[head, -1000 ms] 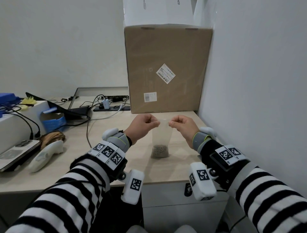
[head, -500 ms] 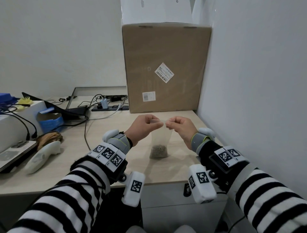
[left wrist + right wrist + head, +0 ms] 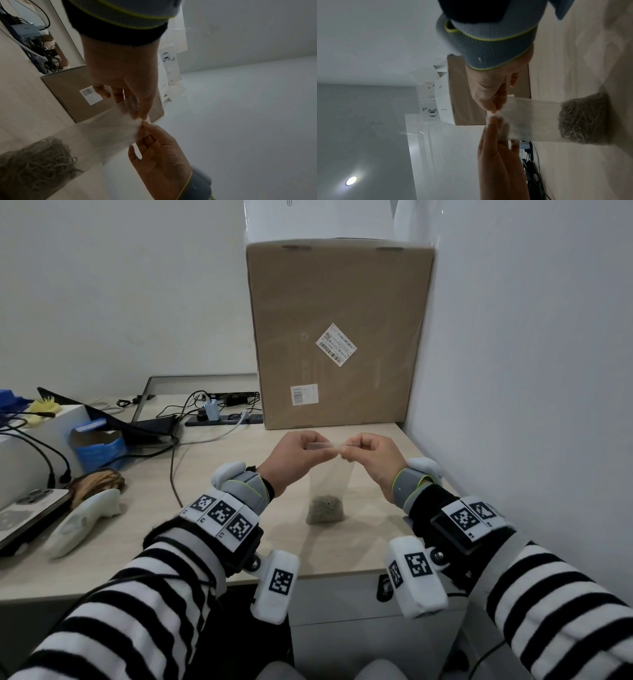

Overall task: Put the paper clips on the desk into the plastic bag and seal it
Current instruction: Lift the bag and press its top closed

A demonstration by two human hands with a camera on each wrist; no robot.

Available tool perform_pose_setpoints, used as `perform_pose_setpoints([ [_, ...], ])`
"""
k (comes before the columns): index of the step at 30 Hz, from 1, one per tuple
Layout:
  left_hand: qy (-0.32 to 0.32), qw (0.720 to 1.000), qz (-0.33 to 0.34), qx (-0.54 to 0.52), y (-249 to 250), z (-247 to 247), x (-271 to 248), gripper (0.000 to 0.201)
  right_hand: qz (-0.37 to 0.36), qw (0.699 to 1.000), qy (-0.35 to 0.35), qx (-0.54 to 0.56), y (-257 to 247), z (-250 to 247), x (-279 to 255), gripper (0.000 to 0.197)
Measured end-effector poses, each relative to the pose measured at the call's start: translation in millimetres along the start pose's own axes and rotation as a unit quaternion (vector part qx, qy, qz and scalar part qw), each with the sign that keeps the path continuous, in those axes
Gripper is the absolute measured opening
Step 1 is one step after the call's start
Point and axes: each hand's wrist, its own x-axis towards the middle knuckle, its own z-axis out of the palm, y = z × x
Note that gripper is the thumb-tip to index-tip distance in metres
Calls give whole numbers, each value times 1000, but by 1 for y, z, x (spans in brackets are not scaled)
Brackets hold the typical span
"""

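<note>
Pinching plastic bag [image 3: 329,474] top, both hands; wrist views alone resolve paper clips [image 3: 580,119] inside.

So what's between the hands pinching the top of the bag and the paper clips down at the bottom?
Only a bare stretch of the plastic bag, clear and empty, separates the left hand and right hand from the paper clips; the right wrist view shows it best.

1. Plastic bag [image 3: 329,474]: thin clear film, slightly hazy.
2. Paper clips [image 3: 325,510]: dull grey metal wire.
3. Desk [image 3: 205,474]: pale matt wood-grain.
4. Cardboard box [image 3: 339,337]: matt brown.
</note>
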Motion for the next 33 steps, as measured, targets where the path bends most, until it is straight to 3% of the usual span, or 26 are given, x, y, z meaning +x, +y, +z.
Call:
perform_pose_setpoints([
  [6,18,1000,14,8,-1,-7,2,17,-6,999,6,-37,-3,-4,5,13],
  [12,-7,998,37,46,-3,-21,13,4,17,991,-77,-113,-19,-26,14,1],
  [15,-26,993,54,105,-4,-28,25,6,17,981,-89,-172,-26,-35,24,9],
  [18,-47,981,82,168,1,-22,42,10,29,974,-66,-214,-26,-43,40,14],
  [21,-61,981,78,166,7,-13,68,13,52,971,-46,-227,-25,-53,60,15],
  [25,-33,980,73,181,14,2,114,13,79,979,-21,-187,-25,-73,97,11],
  [29,1,976,76,203,26,24,162,11,46,982,51,-176,-23,-94,134,7],
  [33,-12,964,70,255,22,46,177,14,37,970,62,-233,-2,-115,141,3],
])
